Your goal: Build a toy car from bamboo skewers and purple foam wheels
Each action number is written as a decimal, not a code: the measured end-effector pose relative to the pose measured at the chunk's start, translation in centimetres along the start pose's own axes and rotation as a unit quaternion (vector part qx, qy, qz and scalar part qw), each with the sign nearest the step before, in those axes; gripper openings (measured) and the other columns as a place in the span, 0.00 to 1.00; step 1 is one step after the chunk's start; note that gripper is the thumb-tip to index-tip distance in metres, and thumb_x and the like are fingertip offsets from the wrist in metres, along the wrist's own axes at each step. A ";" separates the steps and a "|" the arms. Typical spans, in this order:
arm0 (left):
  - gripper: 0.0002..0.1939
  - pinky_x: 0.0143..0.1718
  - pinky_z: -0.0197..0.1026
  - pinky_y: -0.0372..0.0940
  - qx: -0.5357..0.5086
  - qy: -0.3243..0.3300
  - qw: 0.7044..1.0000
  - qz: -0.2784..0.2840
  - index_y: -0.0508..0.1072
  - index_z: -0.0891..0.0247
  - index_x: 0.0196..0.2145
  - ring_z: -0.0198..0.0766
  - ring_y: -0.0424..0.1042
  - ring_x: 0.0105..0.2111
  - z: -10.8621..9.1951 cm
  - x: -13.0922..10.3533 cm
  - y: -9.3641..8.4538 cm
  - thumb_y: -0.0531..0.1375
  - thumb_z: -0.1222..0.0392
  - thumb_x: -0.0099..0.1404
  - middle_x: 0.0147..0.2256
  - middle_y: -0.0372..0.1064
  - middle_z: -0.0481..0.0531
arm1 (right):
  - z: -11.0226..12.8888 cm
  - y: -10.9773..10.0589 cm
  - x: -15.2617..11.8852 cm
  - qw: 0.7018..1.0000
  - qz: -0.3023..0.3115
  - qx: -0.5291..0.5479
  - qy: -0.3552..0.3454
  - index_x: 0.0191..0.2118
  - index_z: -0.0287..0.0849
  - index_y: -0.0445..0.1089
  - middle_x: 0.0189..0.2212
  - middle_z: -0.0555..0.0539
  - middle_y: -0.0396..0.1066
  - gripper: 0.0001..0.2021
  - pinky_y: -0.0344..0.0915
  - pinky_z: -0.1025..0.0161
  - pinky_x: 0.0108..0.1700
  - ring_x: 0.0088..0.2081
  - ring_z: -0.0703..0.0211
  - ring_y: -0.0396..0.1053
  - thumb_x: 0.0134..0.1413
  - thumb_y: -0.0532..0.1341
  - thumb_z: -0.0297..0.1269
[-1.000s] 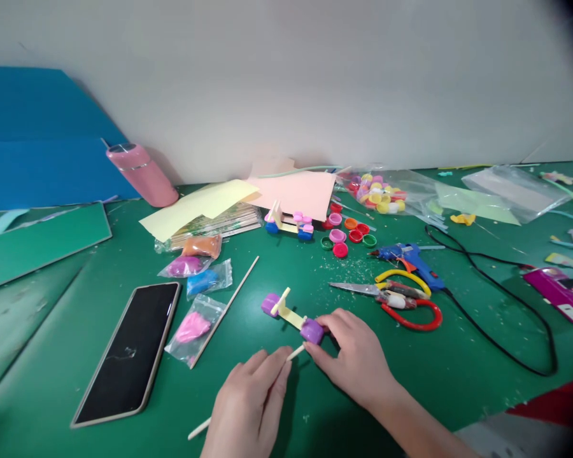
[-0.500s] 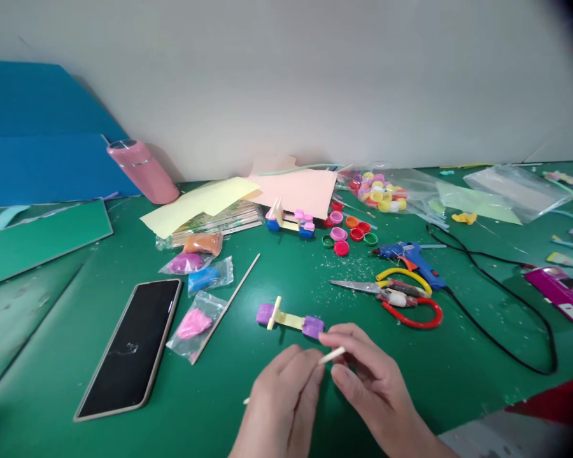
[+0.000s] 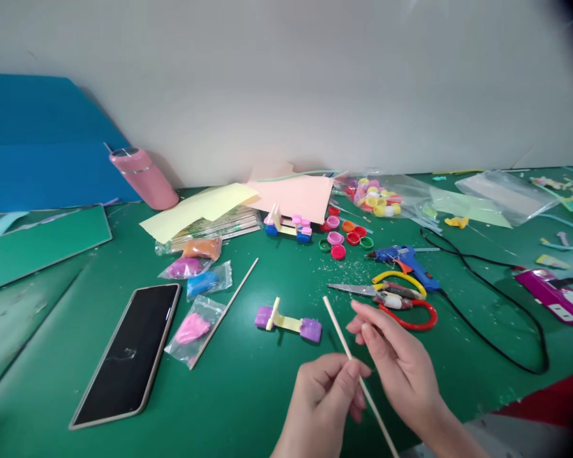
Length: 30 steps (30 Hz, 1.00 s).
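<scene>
Wooden stick (image 3: 351,362) — thin and pale — slants across the lower middle of the frame, its upper tip pointing up and left toward the scissors, its lower end running off the bottom edge. The green bench (image 3: 277,394) fills most of the frame below the pale wall, and blue boards (image 3: 38,146) lean in the upper left. A black phone (image 3: 127,353) lies face up at lower left, a pink bottle (image 3: 143,178) lies tilted near the wall, and yellow and pink paper sheets (image 3: 248,197) sit at centre back. A blue glue gun (image 3: 405,261) with its black cord lies right of centre, just above the red-and-yellow scissors (image 3: 391,299).

The left hand (image 3: 327,404), at bottom centre, has its fingers (image 3: 344,381) pinching the stick about midway along the visible length. The right hand (image 3: 403,366), just right of it, has its fingers loosely curled and held near the stick's upper part; whether they touch it I cannot tell.

Left of the stick's tip, on the bench, rests a small toy car (image 3: 287,321) — a yellow strip with purple caps at each end — apart from both hands. Small clay bags (image 3: 198,280) lie beside the phone, and loose bottle caps (image 3: 346,236) cluster above centre.
</scene>
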<state>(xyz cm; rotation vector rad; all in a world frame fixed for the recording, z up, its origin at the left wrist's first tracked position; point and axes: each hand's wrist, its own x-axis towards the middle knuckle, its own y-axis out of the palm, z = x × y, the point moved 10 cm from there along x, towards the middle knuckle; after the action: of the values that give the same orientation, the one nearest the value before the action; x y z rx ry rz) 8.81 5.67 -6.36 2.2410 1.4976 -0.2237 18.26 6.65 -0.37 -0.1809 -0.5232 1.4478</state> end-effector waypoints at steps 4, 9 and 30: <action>0.19 0.19 0.34 0.56 -0.121 -0.047 0.991 0.015 0.72 0.68 0.25 0.31 0.62 0.14 1.8 0.2 0.7 0.60 0.46 0.52 0.15 0.66 0.48 | -0.2 0.8 -0.5 0.990 0.054 -0.070 -0.113 0.51 0.52 0.62 0.35 0.47 0.71 0.18 0.67 0.58 0.37 0.36 0.55 0.69 0.55 0.55 0.29; 0.19 0.17 0.34 0.57 -0.171 -0.072 0.982 0.043 0.71 0.69 0.25 0.31 0.64 0.13 2.7 0.4 2.0 0.61 0.46 0.50 0.16 0.70 0.52 | -1.2 1.0 0.2 0.995 0.092 0.034 -0.012 0.43 0.46 0.70 0.31 0.46 0.70 0.13 0.67 0.62 0.35 0.34 0.57 0.69 0.59 0.50 0.35; 0.08 0.38 0.39 0.67 0.469 0.310 0.812 -0.157 0.72 0.65 0.37 0.40 0.72 0.36 -5.6 -2.7 -7.5 0.56 0.64 0.59 0.36 0.71 0.57 | -2.0 3.0 1.1 0.947 0.200 -0.249 0.025 0.44 0.44 0.67 0.30 0.48 0.72 0.12 0.61 0.62 0.33 0.32 0.57 0.69 0.61 0.49 0.35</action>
<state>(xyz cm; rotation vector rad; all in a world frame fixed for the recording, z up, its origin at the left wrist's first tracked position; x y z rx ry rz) 0.30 8.31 -2.31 2.9714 2.5335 -0.4385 16.52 8.51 -3.12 -0.7604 -0.8413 1.6736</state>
